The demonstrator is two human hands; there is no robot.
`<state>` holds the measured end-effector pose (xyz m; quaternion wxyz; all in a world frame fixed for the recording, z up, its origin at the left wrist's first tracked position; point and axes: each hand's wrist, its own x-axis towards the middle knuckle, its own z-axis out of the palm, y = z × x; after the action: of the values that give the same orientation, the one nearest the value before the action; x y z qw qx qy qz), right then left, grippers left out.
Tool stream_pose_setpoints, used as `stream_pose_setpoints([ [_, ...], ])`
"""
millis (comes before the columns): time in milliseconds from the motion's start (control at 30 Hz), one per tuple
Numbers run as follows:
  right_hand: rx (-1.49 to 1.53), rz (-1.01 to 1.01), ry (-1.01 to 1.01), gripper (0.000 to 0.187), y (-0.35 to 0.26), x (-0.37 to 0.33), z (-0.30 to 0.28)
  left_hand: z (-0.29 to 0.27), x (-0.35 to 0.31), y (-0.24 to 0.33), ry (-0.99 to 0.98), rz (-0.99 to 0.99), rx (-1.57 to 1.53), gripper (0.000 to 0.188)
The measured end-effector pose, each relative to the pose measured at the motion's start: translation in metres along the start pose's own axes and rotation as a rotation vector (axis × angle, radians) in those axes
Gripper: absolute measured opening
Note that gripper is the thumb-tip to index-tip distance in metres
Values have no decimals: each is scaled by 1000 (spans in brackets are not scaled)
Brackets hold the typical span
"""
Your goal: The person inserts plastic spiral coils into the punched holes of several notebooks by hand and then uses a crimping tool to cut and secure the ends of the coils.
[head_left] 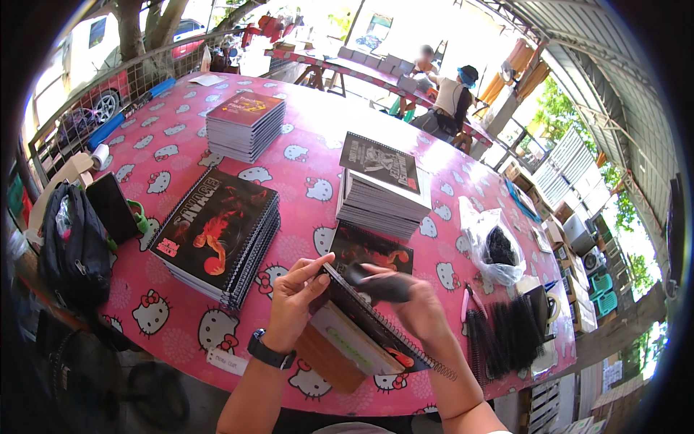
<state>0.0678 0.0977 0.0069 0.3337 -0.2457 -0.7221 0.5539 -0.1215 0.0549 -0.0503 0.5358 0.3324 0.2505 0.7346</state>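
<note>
In front of me a dark-covered notebook (345, 295) stands tilted, a black spiral coil (442, 367) running along its edge and sticking out past the near right end. My left hand (295, 291) pinches the notebook's far left corner between thumb and fingers. Curled around a smooth, dark, oblong object (390, 287), my right hand (426, 312) holds it against the coiled edge; motion blurs it, so its kind is unclear. Beneath the notebook is a brown block (325, 353) with a pale, marked strip. Just beyond lies another black notebook (372, 247) with a red figure.
Spiral notebooks are stacked at left (217, 235), with a red-covered stack (246, 123) and a taller stack (379, 184) farther back. Loose black coils (510, 336), pink-handled pliers (467, 302) and a plastic bag (495, 249) lie right. Two people sit at a far table.
</note>
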Motion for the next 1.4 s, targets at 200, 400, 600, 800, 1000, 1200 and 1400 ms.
stream_pose_setpoints([
  [200, 18, 35, 72, 40, -1, 4, -4, -2, -1, -1, 4, -2, 20, 32],
  [400, -763, 42, 239, 51, 25, -1, -25, -1, 1, -3, -3, -10, 84, 29],
  [600, -1049, 126, 562, 48, 63, -71, -103, 8, -1, 3, -41, 12, 250, 23],
  [800, -718, -75, 448, 41, 14, -75, -73, 46, -16, 37, -47, 263, 728, 24],
  [1000, -311, -255, 325, 23, -81, -87, -6, 126, -46, 35, -382, 618, 914, 26],
  [1200, -290, -382, 317, 19, -75, -99, -5, 136, -61, 37, -388, 530, 829, 18],
  [1400, -455, -461, 315, 19, -76, -102, -7, 145, -69, 30, -257, 386, 732, 10],
])
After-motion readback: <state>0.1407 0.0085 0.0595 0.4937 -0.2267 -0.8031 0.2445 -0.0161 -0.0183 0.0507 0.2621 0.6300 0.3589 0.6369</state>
